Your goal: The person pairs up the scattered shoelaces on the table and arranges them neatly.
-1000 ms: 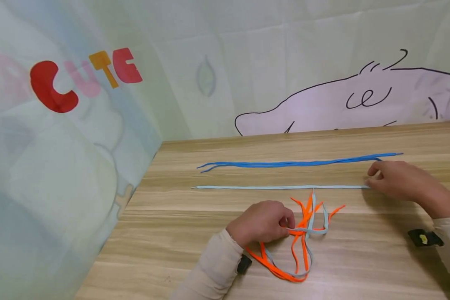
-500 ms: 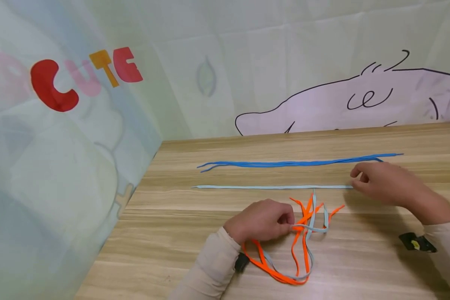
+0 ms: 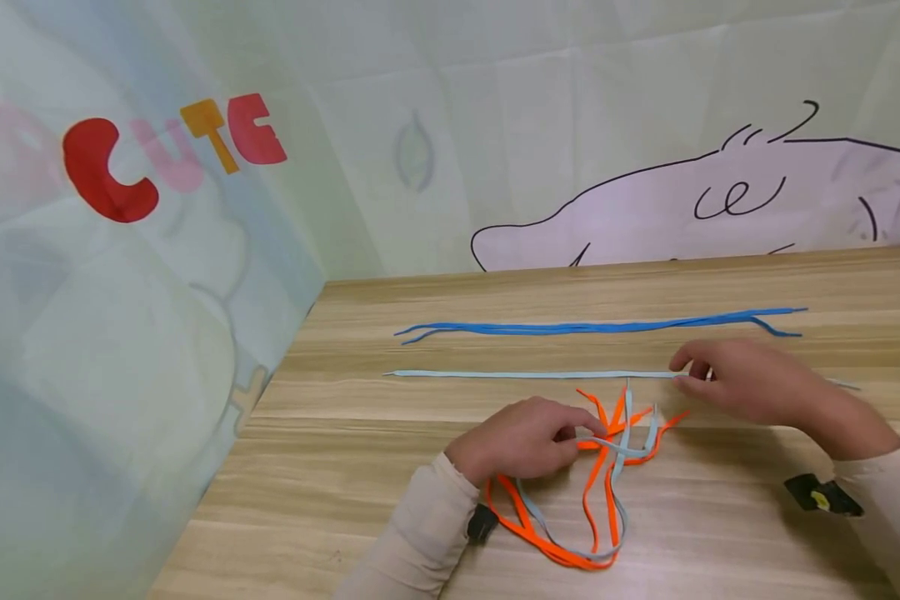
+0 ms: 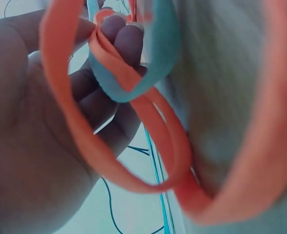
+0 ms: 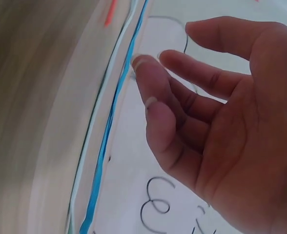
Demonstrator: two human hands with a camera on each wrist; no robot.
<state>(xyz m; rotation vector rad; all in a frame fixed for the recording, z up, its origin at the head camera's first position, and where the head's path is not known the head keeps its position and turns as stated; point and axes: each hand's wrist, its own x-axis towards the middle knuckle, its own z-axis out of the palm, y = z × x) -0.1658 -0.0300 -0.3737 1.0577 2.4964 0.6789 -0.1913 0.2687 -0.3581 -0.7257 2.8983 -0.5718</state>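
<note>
Clock: centred on the orange tangle, as seen from the head view.
Letters point(image 3: 202, 125): at ten o'clock, well apart, on the hanging cloth point(image 3: 375, 150).
Straight pale lace point(image 3: 510, 374): flat on the wooden table point(image 3: 330, 450), running from ten o'clock to two, partly hidden by the right hand point(image 3: 750, 383); could be knocked crooked by a passing wrist or a tugged strand.
Blue laces point(image 3: 570, 328): at twelve, beyond the pale line, bunched lengthwise, split at both ends; probably safe, barring a brush from above.
Left hand point(image 3: 521, 439): at nine, narrow, holding orange and pale strands between thumb and fingers; could drag the whole bundle along if lifted with both colours caught together.
Orange laces point(image 3: 615, 428): at the centre, crossed over one another, with a loop sagging towards seven; could tighten into a knot if pulled from one end only. Cannot tell simple crossings from knots.
Loose pale lace point(image 3: 627, 417): threaded among the orange, reaching up towards twelve; touching the straight one or just short of it, cannot tell. Could disturb that neighbour if yanked.
Right hand: at two, fairly wide, loosely bent, apparently holding nothing; could smear the straight line sideways if lowered carelessly.
</note>
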